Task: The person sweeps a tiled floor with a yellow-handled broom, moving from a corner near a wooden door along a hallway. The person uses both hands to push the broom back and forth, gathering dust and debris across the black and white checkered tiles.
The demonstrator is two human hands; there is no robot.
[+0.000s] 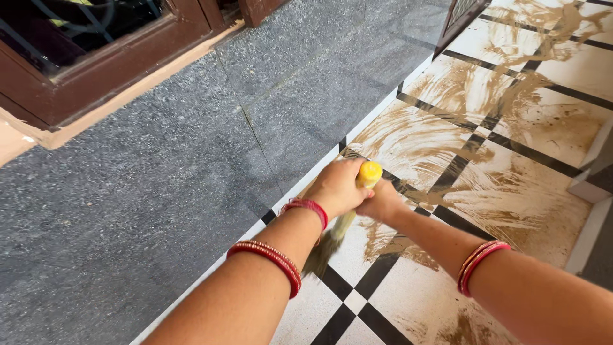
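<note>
At the far left, high in the view, a dark red-brown window frame [108,61] sits in a wall faced with speckled grey stone slabs [191,166], which slope down and fill most of the left half. Where the stone meets the floor, a white strip runs diagonally, and beside it begins the tiled floor [306,313] of pale squares parted by black bands.

Near the middle, the left hand [335,186] is closed over the top of a broom [338,223], its fingers wrapped round the yellow handle [369,172], whose rounded end pokes out just above the knuckles. Red bangles [268,259] ring the left forearm, with another red band close to the wrist. The broom's straw-coloured bristles fan down and to the left from under this hand, ending over a black band of the floor; they are blurred, so whether the tips touch the tiles is hard to say.

Just right of the handle, the right hand [381,203] is also closed, pressed against the left hand and seemingly gripping the same handle lower down, though the left hand hides most of its hold. A pair of red bangles sits on the right forearm too.

Further right, brown muddy smears [511,191] swirl across the pale tiles up to the top right corner.
</note>
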